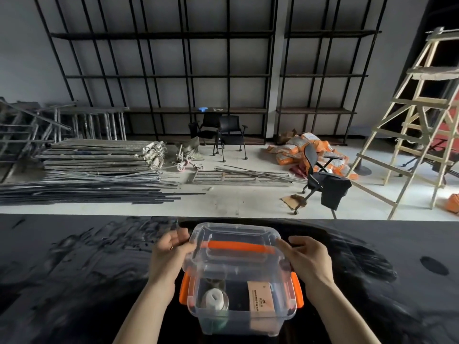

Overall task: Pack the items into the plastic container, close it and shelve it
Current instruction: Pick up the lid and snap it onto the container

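Note:
A clear plastic container (242, 316) with orange side latches stands on the black table near me. Inside it lie a white roll (214, 299) and a brown paper packet (260, 297). A clear lid (236, 261) with an orange handle is held tilted over the container's far half, with the near part of the box uncovered. My left hand (171, 249) grips the lid's left edge. My right hand (306, 254) grips its right edge.
The glossy black table (74, 269) spreads to both sides. Beyond its far edge lies a floor with piled metal bars (99, 167), two black chairs (223, 132), an office chair (323, 180), orange sacks and a wooden ladder (422, 120). Black shelving (198, 70) lines the wall.

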